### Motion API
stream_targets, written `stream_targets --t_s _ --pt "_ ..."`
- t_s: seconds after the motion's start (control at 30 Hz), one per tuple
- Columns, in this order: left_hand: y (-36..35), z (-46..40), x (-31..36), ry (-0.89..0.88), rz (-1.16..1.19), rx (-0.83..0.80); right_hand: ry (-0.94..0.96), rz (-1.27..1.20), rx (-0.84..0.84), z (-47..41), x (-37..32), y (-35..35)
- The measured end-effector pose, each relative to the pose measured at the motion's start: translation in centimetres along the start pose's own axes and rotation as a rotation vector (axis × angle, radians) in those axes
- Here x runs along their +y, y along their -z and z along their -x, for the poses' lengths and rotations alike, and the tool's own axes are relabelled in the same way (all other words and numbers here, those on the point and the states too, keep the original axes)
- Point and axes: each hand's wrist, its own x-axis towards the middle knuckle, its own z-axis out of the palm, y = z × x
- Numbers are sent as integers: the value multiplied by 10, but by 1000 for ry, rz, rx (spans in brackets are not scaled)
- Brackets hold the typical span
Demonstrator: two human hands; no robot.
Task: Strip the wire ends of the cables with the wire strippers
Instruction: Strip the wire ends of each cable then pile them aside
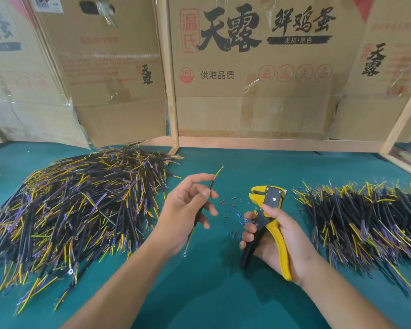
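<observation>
While the left hand (186, 205) is pinching the cable (211, 182), its frayed end is pointing up-right, lying up-left of the strippers (268, 203) that the right hand (278, 243) is gripping, head open toward it.

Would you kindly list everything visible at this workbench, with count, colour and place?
held cable: one, black sheath with yellow inner wires, pinched above the mat centre
wire strippers: one, yellow and black, right of centre
left cable pile: one large heap, black, yellow and purple, left on the mat
right cable pile: one heap, same colours, right side
insulation scraps: many, dark and blue bits, between the hands
mat: one, teal, covering the table
cardboard boxes: several, brown, behind
wooden frame: pale, around boxes
left hand: holds the cable
right hand: grips the strippers
</observation>
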Motion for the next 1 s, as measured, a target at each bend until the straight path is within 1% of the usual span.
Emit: stream_targets --t_s 0.13,0.27,0.33,0.4,0.5,0.57,0.67,0.73,0.87,1.0 --pt "1 2 7 -6 -62 -18 -2 12 4 0 0 -3" --pt "11 -7 14 16 -308 -1 -6 32 3 -6 0 -9" --pt "16 -13 16 3 -444 -51 -23 41 0 -11 -2 -16" --pt "20 -13 13 3 -586 -135 -34 42 9 -16 -3 -24" --pt "23 -4 1 37 -706 -179 -24 9 33 -22 4 -26" --pt "23 -1 -2 27 -735 -179 -26 -15 35 -21 9 -23" --pt "20 1 -2 21 -635 -182 -33 -15 12 -17 11 -15" --pt "17 2 -1 5 -622 -202 -37 -7 0 -15 11 -13" --pt "15 0 -1 -16 -692 -230 -29 -12 17 -18 10 -13" --pt "15 4 3 -47 -774 -291 -19 -11 15 -20 9 -15"
